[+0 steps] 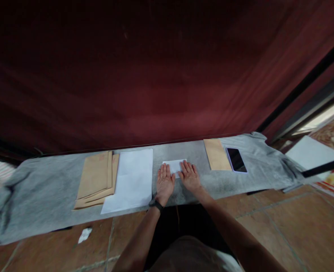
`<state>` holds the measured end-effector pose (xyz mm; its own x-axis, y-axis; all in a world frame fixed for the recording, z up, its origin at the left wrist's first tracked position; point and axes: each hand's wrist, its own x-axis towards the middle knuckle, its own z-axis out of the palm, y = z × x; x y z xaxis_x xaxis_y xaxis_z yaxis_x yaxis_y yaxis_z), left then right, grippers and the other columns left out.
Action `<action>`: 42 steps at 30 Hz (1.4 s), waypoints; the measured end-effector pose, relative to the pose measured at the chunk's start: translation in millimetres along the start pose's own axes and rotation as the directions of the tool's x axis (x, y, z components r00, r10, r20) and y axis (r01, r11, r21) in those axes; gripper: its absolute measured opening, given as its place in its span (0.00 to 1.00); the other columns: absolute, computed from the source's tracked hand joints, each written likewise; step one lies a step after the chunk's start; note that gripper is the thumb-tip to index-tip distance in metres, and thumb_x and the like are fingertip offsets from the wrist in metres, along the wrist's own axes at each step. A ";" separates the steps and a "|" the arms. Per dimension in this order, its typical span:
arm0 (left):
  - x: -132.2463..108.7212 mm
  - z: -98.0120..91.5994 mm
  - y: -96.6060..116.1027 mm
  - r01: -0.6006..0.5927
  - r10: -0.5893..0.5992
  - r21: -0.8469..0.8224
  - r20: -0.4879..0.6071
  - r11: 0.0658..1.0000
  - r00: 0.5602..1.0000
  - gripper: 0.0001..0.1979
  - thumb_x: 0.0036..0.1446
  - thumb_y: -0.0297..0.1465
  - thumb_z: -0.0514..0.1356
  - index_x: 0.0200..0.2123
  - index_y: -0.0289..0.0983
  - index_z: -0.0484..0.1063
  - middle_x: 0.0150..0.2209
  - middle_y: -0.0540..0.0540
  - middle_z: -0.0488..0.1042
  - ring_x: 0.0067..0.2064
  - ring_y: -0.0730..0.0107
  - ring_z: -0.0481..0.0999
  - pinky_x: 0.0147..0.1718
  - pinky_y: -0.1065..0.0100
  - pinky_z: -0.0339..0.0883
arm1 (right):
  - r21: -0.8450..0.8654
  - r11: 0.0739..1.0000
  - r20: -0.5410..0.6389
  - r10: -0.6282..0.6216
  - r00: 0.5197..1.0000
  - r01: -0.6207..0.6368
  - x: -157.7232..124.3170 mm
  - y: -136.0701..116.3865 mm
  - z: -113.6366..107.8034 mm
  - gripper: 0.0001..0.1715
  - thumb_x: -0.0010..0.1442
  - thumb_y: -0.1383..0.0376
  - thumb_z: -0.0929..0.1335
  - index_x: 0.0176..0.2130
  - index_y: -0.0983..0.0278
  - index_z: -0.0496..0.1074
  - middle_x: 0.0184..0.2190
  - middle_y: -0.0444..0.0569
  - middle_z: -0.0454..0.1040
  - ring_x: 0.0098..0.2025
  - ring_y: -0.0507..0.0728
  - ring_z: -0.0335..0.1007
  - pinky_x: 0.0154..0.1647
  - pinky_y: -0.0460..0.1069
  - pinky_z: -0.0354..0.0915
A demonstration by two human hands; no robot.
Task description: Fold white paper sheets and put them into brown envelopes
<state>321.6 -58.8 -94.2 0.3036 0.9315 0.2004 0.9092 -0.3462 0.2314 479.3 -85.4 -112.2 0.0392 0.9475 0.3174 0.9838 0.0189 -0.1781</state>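
Observation:
A small white piece of paper, seemingly folded, lies on the grey cloth in front of me. My left hand rests flat on its left side, fingers stretched out and pointing away from me. On the right side of the paper my right hand also lies flat, with its fingers extended. Both palms cover part of the paper, and its middle shows between them. Just left of my left hand is a large white sheet of paper, possibly a stack.
Several brown envelopes lie overlapping at the left, partly beside the white sheet. To the right are a single brown envelope and a phone. A dark red panel rises behind the cloth-covered surface. Crumpled white paper lies on the tiled floor.

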 end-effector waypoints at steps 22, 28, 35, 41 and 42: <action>-38.0 -5.4 9.9 -0.113 0.118 -0.057 0.105 0.992 0.987 0.27 0.69 0.31 0.44 0.68 0.32 0.61 0.69 0.37 0.60 0.72 0.57 0.56 0.69 0.48 0.54 | 0.128 0.982 0.060 -0.147 0.987 0.138 -50.9 -10.3 -33.0 0.29 0.73 0.59 0.60 0.68 0.63 0.61 0.69 0.55 0.61 0.69 0.62 0.59 0.71 0.63 0.51; 1.8 -4.5 12.9 -0.081 0.088 -0.049 0.141 0.995 0.986 0.28 0.71 0.35 0.43 0.69 0.34 0.58 0.71 0.39 0.57 0.73 0.57 0.51 0.70 0.48 0.50 | 0.140 0.982 0.059 -0.134 0.989 0.124 -51.2 -10.7 -32.3 0.29 0.73 0.60 0.60 0.69 0.64 0.61 0.69 0.55 0.62 0.69 0.62 0.59 0.71 0.62 0.50; -4.9 -2.5 -0.7 -0.053 0.054 -0.013 0.046 0.998 0.998 0.29 0.71 0.35 0.43 0.70 0.30 0.55 0.71 0.36 0.56 0.74 0.56 0.50 0.70 0.48 0.51 | 0.222 0.970 0.083 -0.117 0.990 0.096 -34.8 -1.0 -32.3 0.23 0.72 0.63 0.60 0.63 0.62 0.69 0.65 0.53 0.69 0.65 0.60 0.64 0.69 0.60 0.55; -9.5 -4.5 1.3 -0.055 0.055 -0.026 -0.004 0.998 0.998 0.29 0.70 0.35 0.45 0.70 0.28 0.56 0.71 0.34 0.55 0.73 0.54 0.51 0.70 0.47 0.50 | 0.160 0.987 0.239 -0.036 0.970 -0.003 41.9 10.7 -37.2 0.25 0.71 0.66 0.60 0.64 0.65 0.67 0.65 0.55 0.67 0.65 0.60 0.63 0.65 0.57 0.60; -9.5 -4.7 1.2 -0.054 0.054 -0.033 -0.013 0.998 0.998 0.29 0.70 0.35 0.45 0.70 0.27 0.55 0.71 0.33 0.54 0.73 0.53 0.51 0.70 0.48 0.50 | 0.135 0.991 0.292 -0.039 0.956 -0.001 54.4 12.8 -37.9 0.26 0.70 0.66 0.61 0.65 0.65 0.65 0.66 0.56 0.66 0.65 0.61 0.62 0.65 0.57 0.59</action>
<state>318.5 -68.6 -91.3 0.3485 0.9098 0.2254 0.8815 -0.3999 0.2512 500.7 -45.7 -62.0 -0.0518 0.9979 0.0382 0.9511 0.0610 -0.3029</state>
